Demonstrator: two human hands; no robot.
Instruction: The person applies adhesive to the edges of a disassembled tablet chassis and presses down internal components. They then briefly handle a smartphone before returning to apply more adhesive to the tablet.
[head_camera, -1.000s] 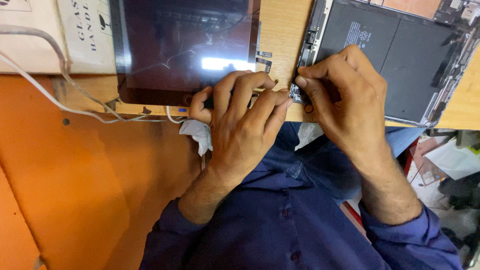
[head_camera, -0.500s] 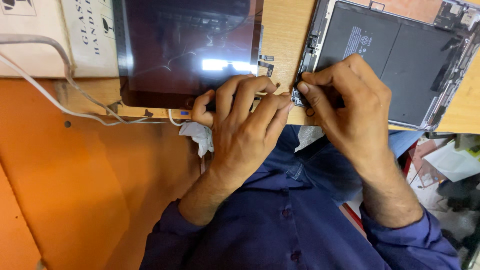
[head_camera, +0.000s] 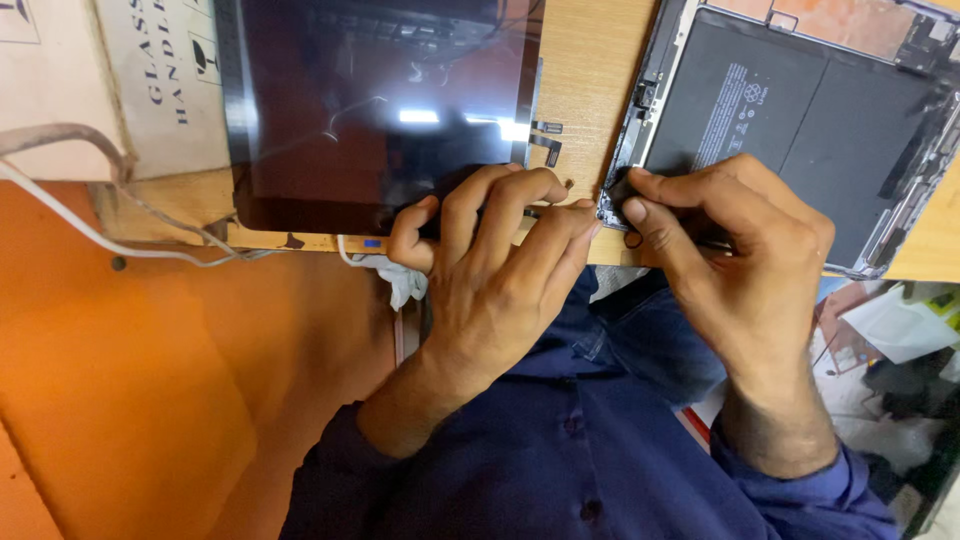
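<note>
Wooden bench (head_camera: 590, 70): right hand (head_camera: 740, 250) pinches opened tablet's (head_camera: 800, 110) corner; left hand (head_camera: 500, 270) curled, fingertips on detached screen (head_camera: 380, 100)

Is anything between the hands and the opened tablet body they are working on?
Nothing visible. The right hand already touches the lower left corner of the opened tablet body. The left hand rests beside it on the wooden table edge, near the detached dark screen panel.

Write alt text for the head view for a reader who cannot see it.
Two hands work at the corner of an opened tablet body on a wooden bench: the right hand pinches at its edge, the left hand rests beside a detached dark screen panel.
</note>
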